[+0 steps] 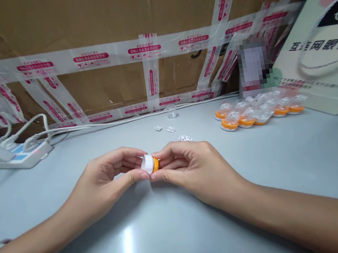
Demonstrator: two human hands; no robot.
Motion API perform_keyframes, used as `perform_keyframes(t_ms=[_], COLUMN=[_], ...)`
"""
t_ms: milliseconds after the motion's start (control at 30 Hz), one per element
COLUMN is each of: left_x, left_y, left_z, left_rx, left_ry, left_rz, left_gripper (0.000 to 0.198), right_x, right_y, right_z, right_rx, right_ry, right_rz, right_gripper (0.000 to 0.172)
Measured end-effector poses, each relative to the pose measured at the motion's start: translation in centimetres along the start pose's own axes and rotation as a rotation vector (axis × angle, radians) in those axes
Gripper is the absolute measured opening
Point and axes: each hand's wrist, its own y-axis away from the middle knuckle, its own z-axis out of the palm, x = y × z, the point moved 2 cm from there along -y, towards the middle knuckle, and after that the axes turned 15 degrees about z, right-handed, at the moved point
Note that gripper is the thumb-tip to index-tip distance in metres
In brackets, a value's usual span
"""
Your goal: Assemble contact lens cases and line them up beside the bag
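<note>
Between my two hands, just above the table, is a small round white piece [147,164] with an orange ring [155,164] on its right side. My left hand [115,171] pinches the white part between thumb and fingers. On the other side, the thumb and fingers of my right hand [183,162] close on the orange ring. Several small white cut-out pieces, among them a wheel-like one [185,138] and a smaller one [170,129], lie beyond my hands. Behind them stands a small clear cup [172,111].
Several clear-topped pieces with orange rings [229,124] are grouped at the back right. A white power strip [29,159] with plugs and cables sits at the left. A taped cardboard box [111,84] lines the back, and a paper bag [318,77] stands at the right.
</note>
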Motion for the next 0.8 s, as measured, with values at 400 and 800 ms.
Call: perform_keyframes(t_ms=[400, 800], left_x=[0.15, -0.02], left_y=[0.14, 0.35], left_z=[0.42, 0.65], left_rx=[0.026, 0.032], left_ry=[0.033, 0.025], left_rz=[-0.015, -0.002], left_gripper=[0.018, 0.012], right_x=[0.09, 0.72], right_y=[0.13, 0.11], right_z=[0.14, 0.54], right_rx=[0.022, 0.026], right_ry=[0.074, 0.182], right_rz=[-0.096, -0.127], right_gripper=[0.015, 0.011])
